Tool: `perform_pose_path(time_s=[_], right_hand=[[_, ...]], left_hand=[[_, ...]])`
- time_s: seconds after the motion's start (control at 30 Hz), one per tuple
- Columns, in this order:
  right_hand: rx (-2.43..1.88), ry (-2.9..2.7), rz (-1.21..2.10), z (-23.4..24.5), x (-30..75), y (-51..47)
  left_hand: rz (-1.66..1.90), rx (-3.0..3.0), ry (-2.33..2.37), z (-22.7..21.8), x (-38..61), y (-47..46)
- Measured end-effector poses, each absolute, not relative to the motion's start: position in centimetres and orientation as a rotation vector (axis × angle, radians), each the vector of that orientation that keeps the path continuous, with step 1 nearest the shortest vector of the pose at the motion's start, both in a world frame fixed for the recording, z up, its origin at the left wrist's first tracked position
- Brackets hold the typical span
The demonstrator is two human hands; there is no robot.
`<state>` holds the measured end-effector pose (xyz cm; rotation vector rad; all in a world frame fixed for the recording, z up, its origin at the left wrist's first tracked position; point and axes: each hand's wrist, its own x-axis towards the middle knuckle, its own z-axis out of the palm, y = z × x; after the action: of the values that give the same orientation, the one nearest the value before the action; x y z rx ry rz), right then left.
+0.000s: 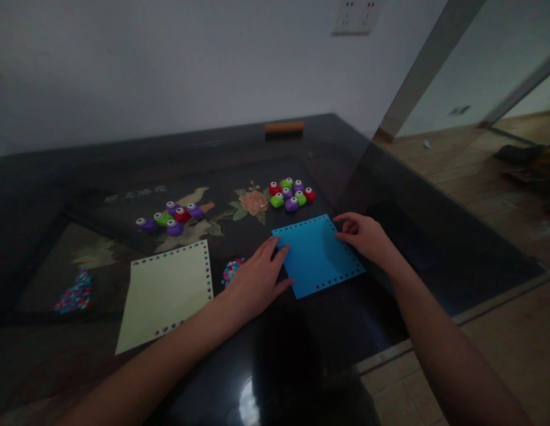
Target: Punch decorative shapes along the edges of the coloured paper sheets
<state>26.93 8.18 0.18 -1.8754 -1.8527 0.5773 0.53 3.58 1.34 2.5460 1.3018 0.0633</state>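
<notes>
A blue sheet of paper (317,254) lies flat on the dark glossy table, with small punched holes along its top, right and bottom edges. My left hand (259,275) has its fingers spread, with fingertips at the sheet's left edge. At the upper right edge is my right hand (361,234), thumb and forefinger apart and touching the paper, the other fingers curled. Left of my hands rests a pale yellow sheet (168,293) with similar edge holes. Partly covered by my left hand is a pile of tiny coloured paper bits (231,270).
Behind the blue sheet sit several small red, green and purple craft punches (291,194); another group of punches (173,218) stands behind the yellow sheet. More paper bits (77,291) lie far left. An orange-brown cylinder (284,128) rests near the table's back edge.
</notes>
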Motion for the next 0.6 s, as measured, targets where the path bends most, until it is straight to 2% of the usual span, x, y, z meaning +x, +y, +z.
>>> perform_pose_path(time_s=[0.43, 0.6], right_hand=[[-1.855, -1.863, 0.548, 0.2, 27.1, 8.1], [-1.847, -1.874, 0.541, 0.4, 27.0, 8.0]], left_hand=[[0.070, 2.536, 1.298, 2.2, 0.3, 3.8], [0.217, 2.551, 1.292, 3.1, -1.1, 4.4]])
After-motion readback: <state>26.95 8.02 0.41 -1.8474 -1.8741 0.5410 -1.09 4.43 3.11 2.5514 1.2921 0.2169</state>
